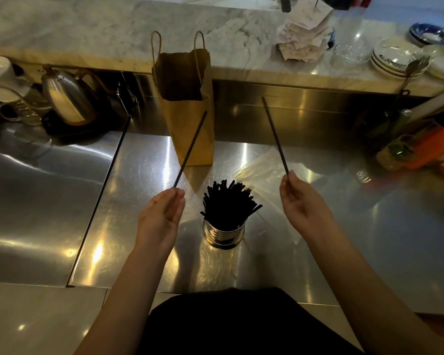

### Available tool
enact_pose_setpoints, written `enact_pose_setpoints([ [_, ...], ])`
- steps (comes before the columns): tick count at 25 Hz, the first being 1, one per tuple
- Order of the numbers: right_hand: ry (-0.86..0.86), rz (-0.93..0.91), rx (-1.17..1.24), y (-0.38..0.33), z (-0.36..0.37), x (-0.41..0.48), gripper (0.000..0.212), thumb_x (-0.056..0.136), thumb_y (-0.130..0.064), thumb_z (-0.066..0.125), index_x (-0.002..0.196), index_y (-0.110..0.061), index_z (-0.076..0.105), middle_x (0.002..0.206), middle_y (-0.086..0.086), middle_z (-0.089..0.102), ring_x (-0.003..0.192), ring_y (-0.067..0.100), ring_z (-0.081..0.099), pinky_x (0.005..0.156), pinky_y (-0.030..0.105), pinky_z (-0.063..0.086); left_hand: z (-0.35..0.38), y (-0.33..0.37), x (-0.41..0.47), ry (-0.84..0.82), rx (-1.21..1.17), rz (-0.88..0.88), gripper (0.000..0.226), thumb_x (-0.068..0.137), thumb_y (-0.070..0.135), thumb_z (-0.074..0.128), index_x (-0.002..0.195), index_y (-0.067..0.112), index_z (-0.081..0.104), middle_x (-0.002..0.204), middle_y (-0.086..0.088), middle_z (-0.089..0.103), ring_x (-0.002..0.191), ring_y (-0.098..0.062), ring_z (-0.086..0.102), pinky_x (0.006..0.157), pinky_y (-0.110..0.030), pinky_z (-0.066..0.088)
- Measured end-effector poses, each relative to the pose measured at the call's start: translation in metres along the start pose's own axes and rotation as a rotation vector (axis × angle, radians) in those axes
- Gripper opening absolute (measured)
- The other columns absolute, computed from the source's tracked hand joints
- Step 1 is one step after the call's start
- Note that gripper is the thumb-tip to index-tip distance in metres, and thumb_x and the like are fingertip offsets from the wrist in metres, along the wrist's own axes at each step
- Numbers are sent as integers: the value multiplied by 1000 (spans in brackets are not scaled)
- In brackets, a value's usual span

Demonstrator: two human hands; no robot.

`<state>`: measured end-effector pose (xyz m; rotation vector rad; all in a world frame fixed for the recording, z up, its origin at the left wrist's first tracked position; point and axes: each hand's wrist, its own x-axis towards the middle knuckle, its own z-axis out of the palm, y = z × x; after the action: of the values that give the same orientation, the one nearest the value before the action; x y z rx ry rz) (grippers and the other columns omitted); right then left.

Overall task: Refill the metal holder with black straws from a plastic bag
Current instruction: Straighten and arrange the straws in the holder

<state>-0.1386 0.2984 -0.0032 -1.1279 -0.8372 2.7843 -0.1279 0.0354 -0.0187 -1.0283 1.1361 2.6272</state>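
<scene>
"Black straws (228,201), where were they?"

"Most stood bunched in the metal holder (223,234) on the steel counter (139,226), between the two hands. The left hand (162,213) pinched one loose straw (190,149) by its lower end. The right hand (303,201) pinched a second straw (274,135) the same way. Both straws slanted up and away. The plastic bag (264,172) lay flat just behind the holder, to its right."

"What could have gone wrong?"

"The holder looked crowded and the tops splayed outward. A straw pushed in at a slant could have caught on the others, bent, or tipped some out. Held only at the tip, either straw could also have slipped from the fingers. The brown paper bag (187,124) stood close behind and might have been knocked."

"Any writing?"

"None I could read. The paper slips (305,34) on the marble ledge (113,34) and a dark mark on the plates (392,60) were too blurred."
</scene>
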Motion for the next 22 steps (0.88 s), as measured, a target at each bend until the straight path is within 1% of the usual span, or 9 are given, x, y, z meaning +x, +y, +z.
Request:
enact_pose_setpoints([
  [2, -62, 51, -67, 7, 11, -7, 6, 91, 6, 58, 91, 1, 59, 90, 14, 63, 85, 17, 66, 71, 22, 60, 8, 1, -4, -78, 103, 23, 8, 91, 2, 61, 90, 7, 67, 86, -9, 75, 84, -15, 74, 73, -22, 58],
  [3, -101, 65, -136, 11, 16, -11, 8, 92, 8, 55, 96, 2, 59, 90, 14, 63, 85, 18, 66, 72, 23, 60, 13, 1, -7, -124, 151, 42, 9, 91, 2, 60, 91, 8, 67, 87, -9, 74, 85, -16, 74, 75, -23, 58],
  [5, -199, 59, -343, 20, 24, -19, 20, 95, 7, 51, 112, 2, 60, 86, 11, 63, 83, 18, 65, 73, 25, 60, 22, -1, -13, -202, 265, 90, 14, 91, 4, 60, 99, 11, 69, 91, -9, 74, 89, -18, 73, 79, -25, 58],
  [7, -300, -4, -572, 30, 30, -26, 24, 97, 0, 52, 118, -2, 64, 86, 7, 61, 84, 16, 62, 74, 24, 56, 31, -7, -18, -235, 390, 157, 16, 90, 5, 62, 102, 13, 70, 93, -10, 75, 92, -20, 73, 82, -27, 58],
  [11, -364, -149, -771, 43, 43, -35, 18, 96, -7, 57, 111, -6, 68, 82, -2, 69, 80, 8, 66, 74, 23, 54, 43, -22, -28, -300, 649, 306, 12, 88, 9, 66, 99, 10, 72, 90, -8, 76, 90, -19, 73, 80, -29, 58],
  [14, -397, -278, -843, 46, 48, -37, 13, 94, -10, 60, 104, -8, 69, 84, 1, 71, 83, 13, 69, 81, 28, 57, 46, -27, -30, -310, 791, 398, 9, 87, 14, 69, 95, 11, 73, 89, -3, 76, 87, -14, 74, 80, -31, 59],
  [17, -384, -409, -945, 47, 45, -34, 10, 95, -12, 61, 96, -13, 71, 84, 0, 72, 85, 14, 70, 79, 25, 57, 47, -27, -30, -344, 881, 447, 9, 86, 14, 70, 94, 16, 74, 89, 4, 76, 86, -7, 73, 84, -29, 59],
  [20, -391, -504, -1085, 44, 41, -28, 9, 93, -12, 63, 96, -13, 71, 86, -1, 73, 86, 10, 70, 76, 19, 53, 47, -19, -29, -359, 970, 484, 17, 86, 21, 71, 103, 20, 73, 97, 10, 75, 91, -2, 70, 89, -28, 57],
  [22, -444, -540, -1243, 42, 37, -24, 9, 91, -12, 65, 95, -16, 72, 84, -6, 73, 83, 5, 71, 73, 15, 52, 46, -7, -23, -334, 984, 537, 29, 85, 27, 72, 113, 21, 70, 104, 10, 73, 95, -4, 69, 88, -27, 57],
])
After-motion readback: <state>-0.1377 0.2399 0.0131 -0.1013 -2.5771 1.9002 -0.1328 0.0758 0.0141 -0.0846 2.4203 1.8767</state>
